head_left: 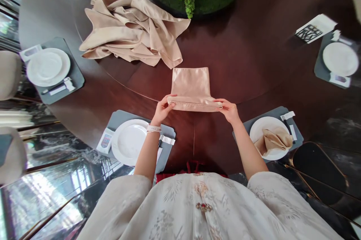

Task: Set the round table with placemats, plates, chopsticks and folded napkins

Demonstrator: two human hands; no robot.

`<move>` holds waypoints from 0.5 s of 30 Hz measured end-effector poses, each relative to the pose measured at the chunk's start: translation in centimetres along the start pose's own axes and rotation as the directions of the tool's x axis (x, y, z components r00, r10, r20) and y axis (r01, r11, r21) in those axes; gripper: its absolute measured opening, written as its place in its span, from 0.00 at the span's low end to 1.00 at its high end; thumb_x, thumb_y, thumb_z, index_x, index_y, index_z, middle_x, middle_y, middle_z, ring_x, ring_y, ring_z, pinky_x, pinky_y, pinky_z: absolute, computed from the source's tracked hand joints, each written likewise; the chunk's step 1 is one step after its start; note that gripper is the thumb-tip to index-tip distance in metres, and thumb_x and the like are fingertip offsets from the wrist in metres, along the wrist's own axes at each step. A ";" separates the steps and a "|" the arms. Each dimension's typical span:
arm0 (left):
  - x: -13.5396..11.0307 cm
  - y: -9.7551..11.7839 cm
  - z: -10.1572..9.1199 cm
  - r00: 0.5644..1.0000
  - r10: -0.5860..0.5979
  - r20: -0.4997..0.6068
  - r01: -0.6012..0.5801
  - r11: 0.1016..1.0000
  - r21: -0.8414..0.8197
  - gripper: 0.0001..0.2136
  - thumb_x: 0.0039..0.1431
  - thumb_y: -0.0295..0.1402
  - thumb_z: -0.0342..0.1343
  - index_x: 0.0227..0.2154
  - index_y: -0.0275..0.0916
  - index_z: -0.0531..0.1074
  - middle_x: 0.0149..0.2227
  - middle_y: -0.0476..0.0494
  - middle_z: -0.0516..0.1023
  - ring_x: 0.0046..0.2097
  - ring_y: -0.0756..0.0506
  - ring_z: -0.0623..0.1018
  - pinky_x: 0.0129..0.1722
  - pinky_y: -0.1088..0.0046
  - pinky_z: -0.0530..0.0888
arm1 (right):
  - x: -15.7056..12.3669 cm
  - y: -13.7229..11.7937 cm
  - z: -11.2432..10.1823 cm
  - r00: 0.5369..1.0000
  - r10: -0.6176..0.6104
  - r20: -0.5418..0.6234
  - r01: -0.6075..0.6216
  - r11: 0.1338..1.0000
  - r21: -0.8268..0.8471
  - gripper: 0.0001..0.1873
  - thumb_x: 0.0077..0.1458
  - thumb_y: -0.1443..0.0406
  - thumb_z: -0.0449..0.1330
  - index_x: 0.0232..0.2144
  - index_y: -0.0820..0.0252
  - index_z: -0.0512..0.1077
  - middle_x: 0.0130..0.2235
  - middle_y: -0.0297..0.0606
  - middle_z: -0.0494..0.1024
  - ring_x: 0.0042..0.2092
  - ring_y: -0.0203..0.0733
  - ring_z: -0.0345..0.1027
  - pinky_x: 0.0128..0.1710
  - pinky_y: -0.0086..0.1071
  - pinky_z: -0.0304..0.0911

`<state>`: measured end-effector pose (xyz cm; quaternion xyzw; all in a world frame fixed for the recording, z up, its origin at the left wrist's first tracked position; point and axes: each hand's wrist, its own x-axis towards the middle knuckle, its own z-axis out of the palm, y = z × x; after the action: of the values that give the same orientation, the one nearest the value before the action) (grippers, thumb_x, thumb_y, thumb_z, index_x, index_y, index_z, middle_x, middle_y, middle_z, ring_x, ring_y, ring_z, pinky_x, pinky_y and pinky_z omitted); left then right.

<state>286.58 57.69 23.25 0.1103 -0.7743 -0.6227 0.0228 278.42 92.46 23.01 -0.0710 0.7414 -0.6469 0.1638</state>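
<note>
We see one beige satin cloth napkin (191, 82) on the dark brown polished wooden table (242, 71), in front of the body. Its far part lies spread, and its near part is doubled into a narrow band with a stitched hem. Our left hand (163, 110) pinches the left end of this band between thumb and fingers; our right hand (229, 110) pinches the right end. We cannot tell whether the band touches the table.

The step in hand seems to be folding, and we judge it is only partly done. The next move calls for an equal hold at both ends, so that the band stays straight.

Beyond the napkin, to the left, lies a loose heap of beige satin cloths (126, 29).
</note>
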 end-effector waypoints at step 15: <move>-2.0 -8.8 3.5 0.814 -0.580 0.028 0.532 0.727 -0.433 0.23 0.36 0.48 0.73 0.27 0.35 0.74 0.27 0.47 0.74 0.30 0.50 0.72 0.30 0.75 0.67 | 0.5 7.8 2.9 0.692 0.715 -0.099 -0.628 0.665 0.404 0.18 0.37 0.58 0.74 0.30 0.58 0.75 0.31 0.32 0.79 0.33 0.36 0.71 0.32 0.28 0.64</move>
<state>289.13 59.71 14.15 0.3634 -0.5498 -0.7455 -0.0993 279.71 90.81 15.00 0.3206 0.6056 -0.6601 0.3077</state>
